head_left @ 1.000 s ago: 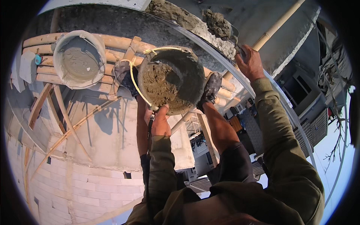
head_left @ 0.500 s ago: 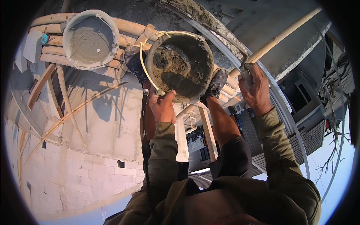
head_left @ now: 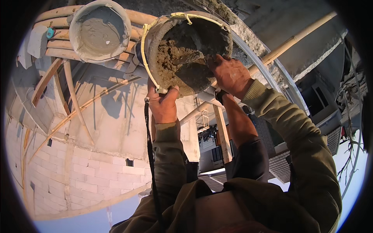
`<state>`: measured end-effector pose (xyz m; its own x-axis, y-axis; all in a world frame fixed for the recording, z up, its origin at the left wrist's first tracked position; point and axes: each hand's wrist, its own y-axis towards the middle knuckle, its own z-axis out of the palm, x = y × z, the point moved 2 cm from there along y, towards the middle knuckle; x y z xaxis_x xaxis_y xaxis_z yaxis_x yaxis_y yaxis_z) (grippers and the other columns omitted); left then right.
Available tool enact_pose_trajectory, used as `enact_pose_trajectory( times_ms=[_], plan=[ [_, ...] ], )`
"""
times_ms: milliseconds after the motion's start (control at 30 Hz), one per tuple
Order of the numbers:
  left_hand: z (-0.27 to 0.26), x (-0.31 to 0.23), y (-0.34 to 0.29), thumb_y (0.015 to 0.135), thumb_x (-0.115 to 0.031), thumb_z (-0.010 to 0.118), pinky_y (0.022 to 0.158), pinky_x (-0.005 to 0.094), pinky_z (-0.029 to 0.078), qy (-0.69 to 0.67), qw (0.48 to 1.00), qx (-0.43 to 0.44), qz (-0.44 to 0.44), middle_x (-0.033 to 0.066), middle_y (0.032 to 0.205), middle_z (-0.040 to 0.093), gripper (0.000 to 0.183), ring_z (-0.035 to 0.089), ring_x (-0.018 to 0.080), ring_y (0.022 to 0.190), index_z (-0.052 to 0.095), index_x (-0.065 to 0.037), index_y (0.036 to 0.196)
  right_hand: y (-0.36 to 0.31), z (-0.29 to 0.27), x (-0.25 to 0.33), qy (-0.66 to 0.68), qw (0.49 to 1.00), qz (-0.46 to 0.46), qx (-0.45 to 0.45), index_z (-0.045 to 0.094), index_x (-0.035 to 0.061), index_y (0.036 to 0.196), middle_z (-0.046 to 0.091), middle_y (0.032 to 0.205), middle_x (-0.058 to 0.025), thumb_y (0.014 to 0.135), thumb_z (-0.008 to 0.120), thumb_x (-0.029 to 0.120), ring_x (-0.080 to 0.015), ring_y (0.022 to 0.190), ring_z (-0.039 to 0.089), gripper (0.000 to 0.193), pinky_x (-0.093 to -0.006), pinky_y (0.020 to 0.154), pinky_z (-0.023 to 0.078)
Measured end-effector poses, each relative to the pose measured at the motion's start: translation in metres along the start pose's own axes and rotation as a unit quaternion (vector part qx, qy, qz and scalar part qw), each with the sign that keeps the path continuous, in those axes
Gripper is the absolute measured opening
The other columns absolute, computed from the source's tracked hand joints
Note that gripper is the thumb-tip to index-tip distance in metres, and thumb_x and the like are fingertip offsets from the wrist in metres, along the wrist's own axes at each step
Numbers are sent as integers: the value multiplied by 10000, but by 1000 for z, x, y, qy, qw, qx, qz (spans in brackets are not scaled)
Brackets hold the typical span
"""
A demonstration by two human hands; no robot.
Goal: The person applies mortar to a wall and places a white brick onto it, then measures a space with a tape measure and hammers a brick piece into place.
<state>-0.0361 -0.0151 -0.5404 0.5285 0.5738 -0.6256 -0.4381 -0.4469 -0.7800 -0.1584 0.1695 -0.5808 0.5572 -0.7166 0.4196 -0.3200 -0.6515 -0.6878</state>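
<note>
A grey bucket [head_left: 154,37] stands before us, mouth upward.
Likely heavy and stiff, best held by its rim, it contains soft, sticky mortar [head_left: 171,56]; our right hand [head_left: 231,75] curls around what seems a trowel [head_left: 191,58], our left hand [head_left: 165,105] pinches the near rim.

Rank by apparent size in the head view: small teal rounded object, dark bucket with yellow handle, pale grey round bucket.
1. Dark bucket with yellow handle, perhaps enlarged by nearness
2. Pale grey round bucket
3. Small teal rounded object
</note>
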Motion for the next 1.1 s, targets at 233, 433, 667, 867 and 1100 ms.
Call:
enact_pose_trajectory(
  times_ms=[233, 433, 667, 867, 1100],
  plan=[
    [8, -6, 1, 801, 76, 643, 945, 319, 489, 87, 993, 31, 76, 81, 1201, 661, 473, 644, 172, 1059, 605, 13, 1268, 21, 10, -16, 74, 997, 22, 8, 678, -24, 1015, 657, 954, -238, 842, 632, 124, -450, 857, 666, 233, -506, 755, 553],
    [4, -25, 2, 748, 41, 635, 1035, 326, 464, 131, 989, 74, 18, 82, 1284, 641, 733, 605, 169, 1172, 498, -3, 1467, 17, 56, 4, 339, 940, 9, -40, 695, 2, 955, 680, 846, -246, 897, 654, 153, -452, 849, 664, 167, -496, 747, 543],
    [4, 5, 11, 802, 48, 651, 937, 317, 497, 6, 998, 50, -44, 57, 1185, 666, 561, 636, 154, 1040, 574, -17, 1354, -1, 42, 4, 401, 912, 73, -42, 712, -1, 966, 685, 802, -250, 910, 673, 222, -453, 799, 669, 233, -474, 751, 551],
    [3, 38, 9, 830, 57, 674, 949, 478, 536, -51, 992, -37, -105, 87, 1185, 677, 443, 662, 232, 1061, 646, -52, 1258, -64, 2, -47, 351, 927, 53, -121, 682, -46, 1033, 680, 939, -254, 901, 662, 231, -445, 882, 657, 307, -474, 806, 543],
    [-1, 45, 8, 837, 22, 698, 962, 421, 509, -6, 986, -76, -151, 71, 1174, 692, 440, 658, 188, 1080, 635, -57, 1265, -124, -44, -144, 161, 959, 171, -161, 656, -49, 1067, 677, 961, -242, 879, 611, 126, -444, 905, 665, 260, -475, 795, 538]
  ],
)
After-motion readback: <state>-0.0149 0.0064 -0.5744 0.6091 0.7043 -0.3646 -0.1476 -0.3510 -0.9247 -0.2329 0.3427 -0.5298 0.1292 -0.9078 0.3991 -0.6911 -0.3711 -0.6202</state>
